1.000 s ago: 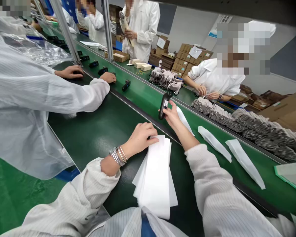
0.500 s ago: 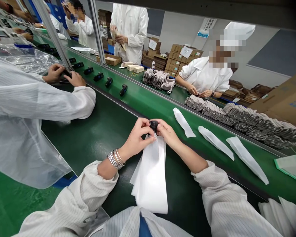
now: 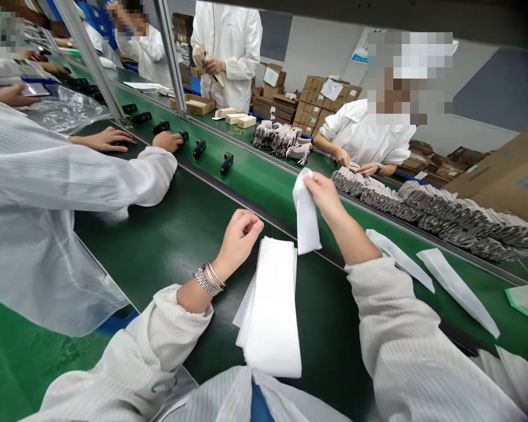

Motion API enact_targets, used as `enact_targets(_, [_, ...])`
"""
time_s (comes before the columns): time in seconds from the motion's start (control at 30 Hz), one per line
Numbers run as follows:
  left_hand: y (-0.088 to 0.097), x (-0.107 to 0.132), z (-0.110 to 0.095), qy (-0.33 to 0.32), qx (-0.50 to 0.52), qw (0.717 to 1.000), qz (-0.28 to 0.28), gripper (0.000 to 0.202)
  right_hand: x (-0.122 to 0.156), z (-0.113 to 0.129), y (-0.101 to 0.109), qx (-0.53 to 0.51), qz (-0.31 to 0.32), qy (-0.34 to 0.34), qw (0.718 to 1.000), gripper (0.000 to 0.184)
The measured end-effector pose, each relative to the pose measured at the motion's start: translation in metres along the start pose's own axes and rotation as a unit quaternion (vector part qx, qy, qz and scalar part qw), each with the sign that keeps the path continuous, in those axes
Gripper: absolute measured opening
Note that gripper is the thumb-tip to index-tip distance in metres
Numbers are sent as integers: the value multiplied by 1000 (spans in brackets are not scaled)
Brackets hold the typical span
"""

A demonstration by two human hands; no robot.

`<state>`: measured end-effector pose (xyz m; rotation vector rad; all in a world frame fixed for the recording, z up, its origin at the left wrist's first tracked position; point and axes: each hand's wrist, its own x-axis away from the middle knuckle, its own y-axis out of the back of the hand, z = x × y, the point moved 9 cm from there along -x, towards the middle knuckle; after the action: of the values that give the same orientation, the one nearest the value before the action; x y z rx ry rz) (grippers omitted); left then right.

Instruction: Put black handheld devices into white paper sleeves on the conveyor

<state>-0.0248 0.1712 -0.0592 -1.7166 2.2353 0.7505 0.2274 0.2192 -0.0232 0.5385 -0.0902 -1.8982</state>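
My right hand [image 3: 323, 193] pinches the top of a white flat pouch [image 3: 307, 214] and holds it up over the belt's edge, with the pouch hanging down. My left hand [image 3: 242, 234] rests curled just above a stack of white pouches [image 3: 270, 310], apart from it, with nothing visible in its fingers. The stack lies on a dark green conveyor belt [image 3: 158, 234]. The small black object from before does not show; it may be hidden.
Two white pouches [image 3: 455, 290] lie on the green bench strip [image 3: 264, 181] to the right. A long pile of grey bundled items [image 3: 444, 214] runs behind them. A co-worker's hands [image 3: 167, 140] rest near black devices on the strip, and another person [image 3: 361, 132] works across the line.
My hands have come apart. The right hand has moved up and right with a white pouch in it, and the small black object they held no longer shows.
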Motion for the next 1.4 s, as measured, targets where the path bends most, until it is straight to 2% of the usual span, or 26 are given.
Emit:
enact_targets(0.1, [-4, 1, 4, 6, -23, 1000, 18, 15, -46, -10, 18, 118, -52, 53, 990, 33])
enact_targets(0.2, [-7, 1, 4, 4, -40, 999, 36, 15, -55, -20, 9, 170, -29, 112, 979, 19])
enact_targets(0.23, [-8, 2, 3, 3, -44, 998, 40, 15, -49, -23, 2, 170, -17, 131, 977, 18])
enact_targets(0.33, [-10, 2, 2, 3, -55, 997, 50, 14, -15, -32, -18, 148, 22, 144, 978, 32])
enact_targets(0.5, [-14, 3, 4, 2, -65, 996, 69, 13, 49, -64, -54, 64, 151, 29, 986, 29])
enact_targets(0.6, [-15, 4, 6, -2, -71, 995, 75, 14, 69, -79, -64, 34, 199, -8, 979, 31])
enact_targets(0.73, [-16, 4, 5, -14, -79, 994, 75, 16, 70, -87, -63, 9, 196, -23, 980, 29])
enact_targets(0.9, [-18, 5, 4, -17, -89, 992, 85, 13, 69, -83, -61, 7, 188, -30, 982, 27])
enact_targets(1.4, [-13, 12, 10, 1, -89, 992, 85, 10, 74, -93, -77, 25, 212, -21, 977, 31])
